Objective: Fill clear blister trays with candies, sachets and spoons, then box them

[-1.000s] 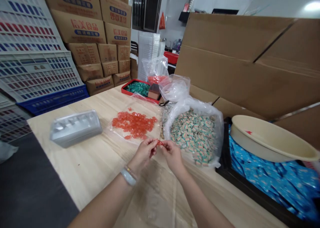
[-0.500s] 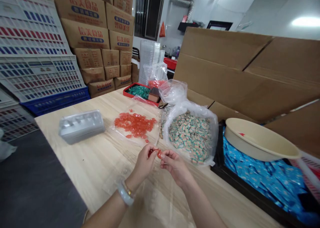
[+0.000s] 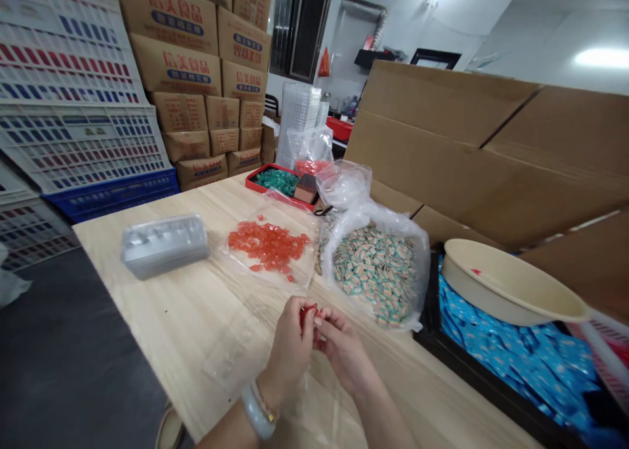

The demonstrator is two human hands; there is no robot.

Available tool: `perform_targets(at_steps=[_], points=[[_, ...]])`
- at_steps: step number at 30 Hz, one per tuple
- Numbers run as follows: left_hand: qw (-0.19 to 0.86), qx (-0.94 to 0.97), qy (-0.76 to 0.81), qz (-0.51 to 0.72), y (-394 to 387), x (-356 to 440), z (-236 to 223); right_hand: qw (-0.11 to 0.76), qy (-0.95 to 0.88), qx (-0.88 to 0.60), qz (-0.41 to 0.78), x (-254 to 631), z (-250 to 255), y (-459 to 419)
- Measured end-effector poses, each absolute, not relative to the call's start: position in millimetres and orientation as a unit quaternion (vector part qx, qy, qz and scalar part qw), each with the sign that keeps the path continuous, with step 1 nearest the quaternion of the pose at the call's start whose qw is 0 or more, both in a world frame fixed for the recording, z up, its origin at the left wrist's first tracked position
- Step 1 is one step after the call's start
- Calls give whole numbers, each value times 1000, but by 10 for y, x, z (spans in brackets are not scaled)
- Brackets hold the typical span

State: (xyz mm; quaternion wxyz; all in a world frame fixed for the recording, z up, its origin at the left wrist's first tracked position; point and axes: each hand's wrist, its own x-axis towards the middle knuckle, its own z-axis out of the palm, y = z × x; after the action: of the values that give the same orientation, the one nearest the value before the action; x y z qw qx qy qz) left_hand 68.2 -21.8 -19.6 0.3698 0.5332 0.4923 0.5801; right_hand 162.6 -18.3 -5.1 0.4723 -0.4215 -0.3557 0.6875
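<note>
Above the wooden worktop [image 3: 162, 318], the left hand [image 3: 289, 351] and right hand [image 3: 344, 354] are closed together, gripping a small red candy [image 3: 307, 311], near loose red candies [image 3: 268, 244] on a clear plastic sheet [image 3: 299, 269].

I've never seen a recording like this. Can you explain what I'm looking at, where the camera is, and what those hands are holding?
No machine is involved here: these are a person's own two bare hands, filmed by one camera worn on their head, looking forward and down. Their left hand and right hand both pinch a small red candy above a wooden table. On the table lie a heap of red candies, a clear bag of striped candies, and a clear plastic tray.
</note>
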Motion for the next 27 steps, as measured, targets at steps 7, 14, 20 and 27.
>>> perform_targets(at_steps=[7, 14, 20, 27], points=[[718, 171, 312, 598, -86, 373, -45, 492, -313, -312, 750, 1779, 100, -347], [766, 246, 366, 467, -242, 305, -119, 464, -407, -382, 688, 1940, 113, -386], [828, 210, 315, 413, -461, 500, -127, 407, -510, -473, 592, 1920, 17, -382], [910, 98, 265, 303, -628, 432, -280, 340, -608, -514, 501, 1989, -189, -587]])
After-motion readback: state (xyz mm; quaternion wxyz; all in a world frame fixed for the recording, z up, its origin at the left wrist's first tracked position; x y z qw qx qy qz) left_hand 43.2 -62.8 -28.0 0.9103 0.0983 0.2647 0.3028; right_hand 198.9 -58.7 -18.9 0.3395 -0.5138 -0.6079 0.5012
